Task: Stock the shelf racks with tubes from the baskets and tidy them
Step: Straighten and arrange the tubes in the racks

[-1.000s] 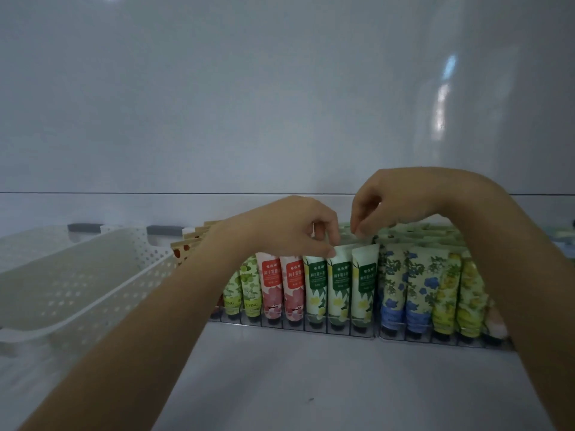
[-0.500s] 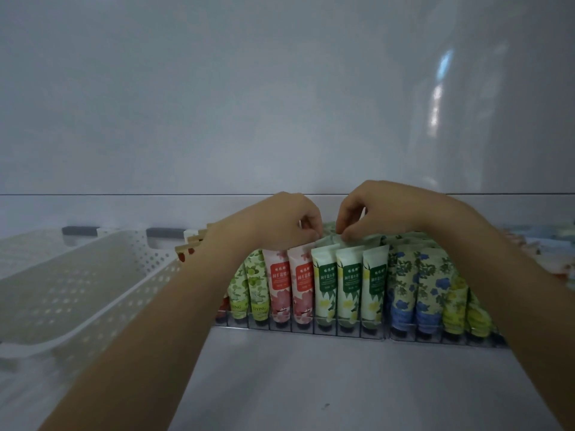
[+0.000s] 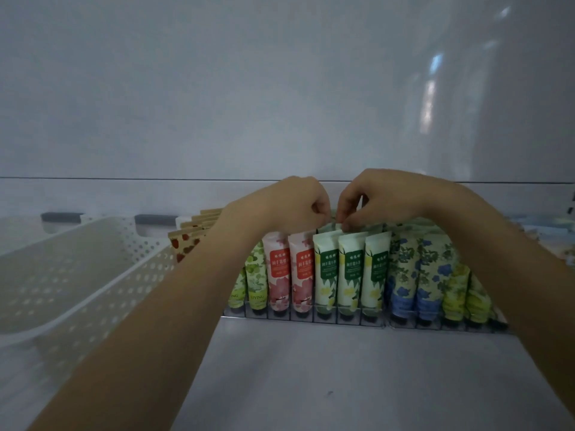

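In the rack (image 3: 311,318) just below the hands, green-label tubes (image 3: 351,269) stand upright; the left hand (image 3: 280,206) and right hand (image 3: 382,197), fingers curled, pinch a crimped tube top (image 3: 329,228) behind them, best eased straight down without tipping neighbours.

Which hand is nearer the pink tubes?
Left. The left hand sits just above the pink tubes; the right hand is further right, pinching the green-label tubes at their tops.
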